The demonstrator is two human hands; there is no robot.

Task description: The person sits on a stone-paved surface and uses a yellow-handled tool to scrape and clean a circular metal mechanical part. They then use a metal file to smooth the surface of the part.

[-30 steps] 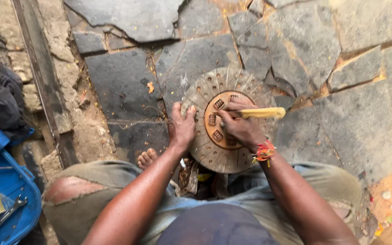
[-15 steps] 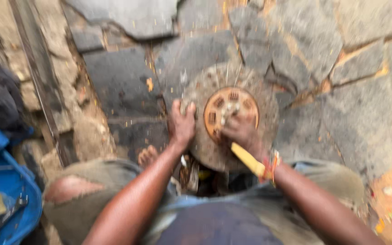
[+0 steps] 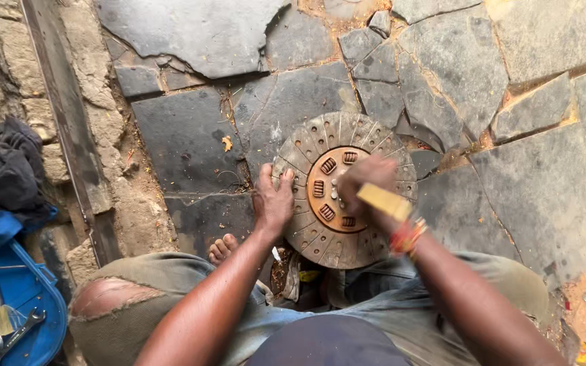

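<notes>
Fingers of the left hand (image 3: 274, 201) lie spread on the disc (image 3: 344, 189) rim, steadying it on the slabs (image 3: 191, 135). Right hand (image 3: 364, 186), over the disc's hub, grips a yellow handle (image 3: 384, 201), apparently scraping; next calls for firm bracing.

Single view only, head cam, so no second view to overlap with. It sits above the person's crouched body and looks almost straight down, tilted slightly forward. The person's own knees and forearms enter from the bottom edge, and the stone floor (image 3: 191, 135) fills the upper frame. Range is close, about arm's reach. The round metal disc (image 3: 344, 190) sits near frame centre, with the left hand (image 3: 274, 203) and right hand (image 3: 364, 186) on it. A blue tool tray (image 3: 18, 305) is clipped at the bottom-left corner. The right hand is motion-blurred; the rest is sharp.
</notes>
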